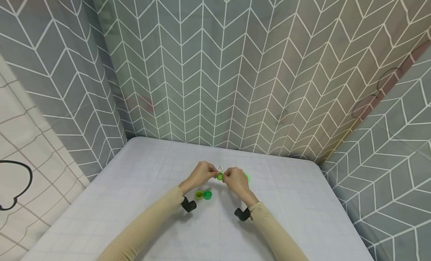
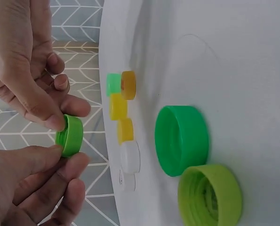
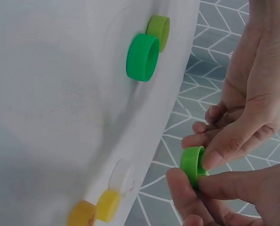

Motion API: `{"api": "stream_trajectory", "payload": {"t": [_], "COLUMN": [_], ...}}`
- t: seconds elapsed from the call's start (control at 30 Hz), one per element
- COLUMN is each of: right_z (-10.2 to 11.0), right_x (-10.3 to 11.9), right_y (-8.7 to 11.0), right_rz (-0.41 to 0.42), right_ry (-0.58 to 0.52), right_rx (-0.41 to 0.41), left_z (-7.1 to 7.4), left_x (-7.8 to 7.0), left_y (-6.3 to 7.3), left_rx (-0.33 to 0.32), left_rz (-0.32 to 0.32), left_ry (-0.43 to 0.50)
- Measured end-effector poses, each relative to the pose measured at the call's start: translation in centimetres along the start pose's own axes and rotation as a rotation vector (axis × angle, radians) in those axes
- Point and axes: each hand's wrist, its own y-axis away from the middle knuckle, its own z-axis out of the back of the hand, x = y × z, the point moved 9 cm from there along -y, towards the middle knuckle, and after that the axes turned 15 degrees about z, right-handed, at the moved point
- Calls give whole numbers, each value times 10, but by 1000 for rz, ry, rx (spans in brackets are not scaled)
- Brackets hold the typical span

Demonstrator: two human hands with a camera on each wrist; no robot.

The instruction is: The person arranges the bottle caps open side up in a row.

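Between my two hands is a bright green bottle cap [image 1: 220, 176], raised off the table with its ridged side and open end showing in the left wrist view. My left hand [image 1: 202, 172] pinches one side of it with thumb and fingers. Thumb and fingers of my right hand [image 1: 237, 181] pinch the opposite side. Nearer to me, a dark green bottle cap [image 2: 182, 140] and a yellow-green bottle cap [image 2: 210, 195] lie side by side on the table, close to my left wrist.
Beyond the hands stands a row of caps: a mint green cap [image 2: 114, 84], an amber cap [image 2: 128, 85], yellow caps [image 2: 118, 106] and white caps [image 2: 130, 157]. They rest on a white-covered table [image 1: 134, 171]. A patterned curtain [image 1: 208, 66] hangs behind its far edge.
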Motion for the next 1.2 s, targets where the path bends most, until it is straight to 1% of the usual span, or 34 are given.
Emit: {"api": "stream_trajectory", "payload": {"t": [0.13, 0.27, 0.4, 0.5, 0.63, 0.73, 1.0, 1.2], "right_z": [0, -6, -14, -20, -26, -29, -37, -44], "right_x": [1, 1, 2, 2, 1, 1, 2, 2], "right_y": [3, 8, 14, 17, 20, 22, 26, 27], "right_rz": [-19, -64, -102, -117, -121, -110, -82, -74], "right_ry": [30, 37, 52, 69, 88, 93, 71, 72], "right_rx": [38, 134, 238, 299, 348, 368, 401, 422], "left_z": [-3, -9, -17, -21, -29, -33, -36, -36], "left_x": [0, 3, 6, 9, 14, 16, 18, 24], "left_y": [0, 2, 5, 7, 8, 9, 11, 13], "left_rx": [0, 20, 59, 97, 156, 185, 212, 230], "left_rz": [11, 24, 27, 33, 45, 49, 62, 102], "left_ry": [-66, -164, -274, -315, -322, -328, -335, -319]}}
